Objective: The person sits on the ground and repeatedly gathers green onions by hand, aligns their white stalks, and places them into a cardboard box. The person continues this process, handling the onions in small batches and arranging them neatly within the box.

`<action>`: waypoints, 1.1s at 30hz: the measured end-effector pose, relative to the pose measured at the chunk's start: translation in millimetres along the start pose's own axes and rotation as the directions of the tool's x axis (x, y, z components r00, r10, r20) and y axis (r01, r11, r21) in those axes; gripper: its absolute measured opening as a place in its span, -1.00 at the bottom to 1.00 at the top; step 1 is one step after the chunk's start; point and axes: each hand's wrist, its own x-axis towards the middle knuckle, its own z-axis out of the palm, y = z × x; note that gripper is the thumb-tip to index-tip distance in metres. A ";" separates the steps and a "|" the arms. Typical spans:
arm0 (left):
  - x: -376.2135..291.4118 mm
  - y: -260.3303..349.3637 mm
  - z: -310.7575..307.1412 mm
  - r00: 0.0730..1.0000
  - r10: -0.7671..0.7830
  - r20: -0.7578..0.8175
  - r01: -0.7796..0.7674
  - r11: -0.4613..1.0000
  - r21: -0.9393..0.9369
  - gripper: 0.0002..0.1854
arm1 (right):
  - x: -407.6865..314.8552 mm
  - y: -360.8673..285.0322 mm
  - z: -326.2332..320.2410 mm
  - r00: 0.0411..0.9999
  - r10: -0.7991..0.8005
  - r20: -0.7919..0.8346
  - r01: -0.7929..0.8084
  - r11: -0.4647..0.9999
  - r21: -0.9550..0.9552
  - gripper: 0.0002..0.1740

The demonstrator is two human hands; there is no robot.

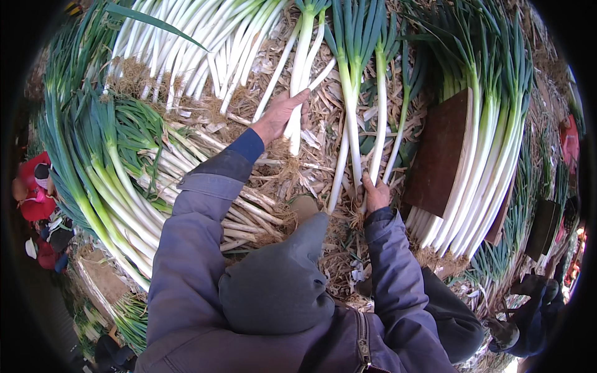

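Observation:
My left hand point(282, 114) is closed around the white stalks of a few large green onions point(303, 60), just above their roots. To the right, my right hand point(376, 193) grips the lower end of a green onion stalk point(380, 116) near its roots. Other green onions point(350, 98) lie close beside that hand, and their leaves point away from me. Dry husks and leaf scraps point(317, 140) cover the ground beneath.
Thick rows of green onions lie at the upper left point(186, 60) and left point(93, 172). Thinner stalks point(252, 214) lie by my left forearm. At right, a bundle point(494, 140) rests against a brown board point(438, 154). People point(37, 186) are at the far left and lower right.

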 end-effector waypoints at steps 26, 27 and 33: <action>-68.9 -100.7 105.6 0.982 -0.122 -0.147 0.072 0.949 -0.307 -0.77 | 10.9 15.7 3.8 0.935 -0.331 0.124 0.353 0.892 -0.283 -0.51; -59.9 -109.7 106.4 0.987 -0.105 -0.118 0.057 0.936 -0.348 -0.74 | -7.0 9.1 16.6 0.890 -0.431 0.153 0.456 0.810 -0.369 -0.48; -71.5 -104.7 86.7 0.970 -0.197 -0.144 0.171 0.969 -0.179 -0.67 | 0.5 33.2 17.5 0.968 -0.211 0.139 0.253 0.826 -0.503 -0.58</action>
